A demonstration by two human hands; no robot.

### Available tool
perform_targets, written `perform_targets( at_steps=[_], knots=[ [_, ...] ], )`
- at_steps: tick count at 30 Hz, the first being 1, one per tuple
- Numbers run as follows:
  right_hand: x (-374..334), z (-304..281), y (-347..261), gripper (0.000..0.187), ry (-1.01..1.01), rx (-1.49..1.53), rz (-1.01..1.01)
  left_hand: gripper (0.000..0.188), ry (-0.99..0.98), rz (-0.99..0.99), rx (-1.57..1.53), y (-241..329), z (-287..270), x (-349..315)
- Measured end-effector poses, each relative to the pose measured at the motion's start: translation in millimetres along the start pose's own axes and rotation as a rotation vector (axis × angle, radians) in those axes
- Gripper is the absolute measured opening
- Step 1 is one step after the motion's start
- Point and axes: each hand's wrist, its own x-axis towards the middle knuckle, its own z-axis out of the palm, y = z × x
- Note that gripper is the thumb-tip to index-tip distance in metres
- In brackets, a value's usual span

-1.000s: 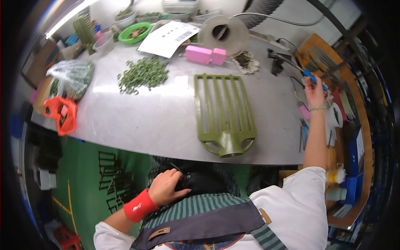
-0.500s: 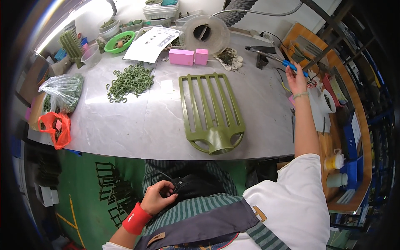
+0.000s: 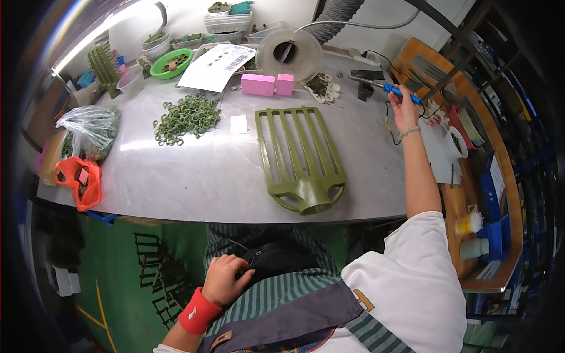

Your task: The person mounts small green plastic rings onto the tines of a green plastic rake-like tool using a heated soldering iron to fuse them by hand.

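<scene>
My right hand (image 3: 406, 113) reaches to the far right of the table, its fingers closed round the blue handle of a soldering iron (image 3: 393, 90). The iron's metal shaft points left, close to a black stand (image 3: 365, 90). At my waist my left hand (image 3: 225, 279) has its fingers curled in beside a black pouch (image 3: 276, 263); what they hold, if anything, is hidden. Before me on the table lies an olive-green slotted plastic part (image 3: 307, 193), its round open neck toward me. Neither hand touches it.
Loose green rings (image 3: 187, 119) lie in a pile left of the part. Pink blocks (image 3: 258, 85), a stained white glove (image 3: 327, 88) and a clear round container (image 3: 303, 56) stand behind it. Bags (image 3: 97, 132) sit at the left; a wooden shelf (image 3: 471, 259) borders the right.
My right hand has moved a little left, carrying the soldering iron toward the black stand. My left hand stays curled at the pouch. The view has shifted slightly.
</scene>
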Motion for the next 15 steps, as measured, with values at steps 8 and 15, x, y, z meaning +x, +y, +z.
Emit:
perform_targets(
  at_steps=[8, 15],
  knots=[
    [-10, -16, -15, 0.019, -0.010, 0.023, 0.043, 0.014, -0.038, -0.137, -0.153, -8, -3, -13],
    [0, -22, -15, 0.019, 0.001, 0.023, 0.042, 0.016, -0.086, -0.237, -0.014, 19, -33, -32]
  ],
)
